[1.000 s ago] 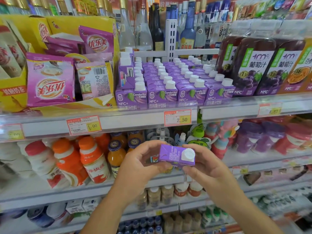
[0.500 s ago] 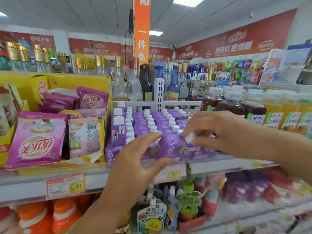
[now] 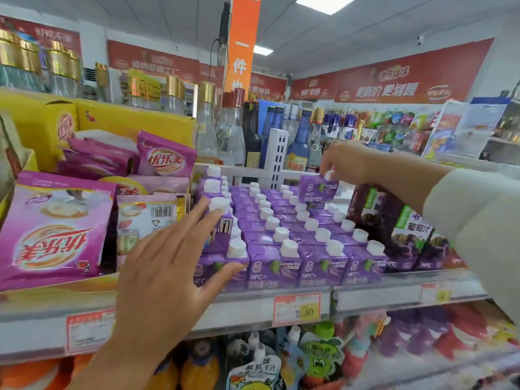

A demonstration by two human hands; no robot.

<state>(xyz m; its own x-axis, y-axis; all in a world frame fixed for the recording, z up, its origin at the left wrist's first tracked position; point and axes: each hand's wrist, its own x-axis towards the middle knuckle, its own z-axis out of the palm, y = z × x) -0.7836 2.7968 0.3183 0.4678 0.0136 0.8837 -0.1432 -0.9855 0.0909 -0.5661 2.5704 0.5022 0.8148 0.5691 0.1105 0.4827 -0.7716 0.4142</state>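
Inspection of the upper shelf: we find the right hand (image 3: 347, 164) pinching the white screw cap of one small purple cardboard juice carton (image 3: 316, 190) between thumb and fingertips. The carton hangs just above the rear rows of matching purple cartons (image 3: 281, 240), towards the right back of the block. We record the left hand (image 3: 166, 271) spread, fingers straight, at the block's front-left corner. Its thumb touches the front carton's face; we cannot tell whether the fingertips touch the raised cartons behind. Pink foil sachets (image 3: 53, 229) in a yellow cardboard box (image 3: 135, 119) stand to the left and dark grape-juice bottles (image 3: 405, 232) to the right, with a white price label (image 3: 297, 308) on the grey shelf rail (image 3: 380, 294) below.
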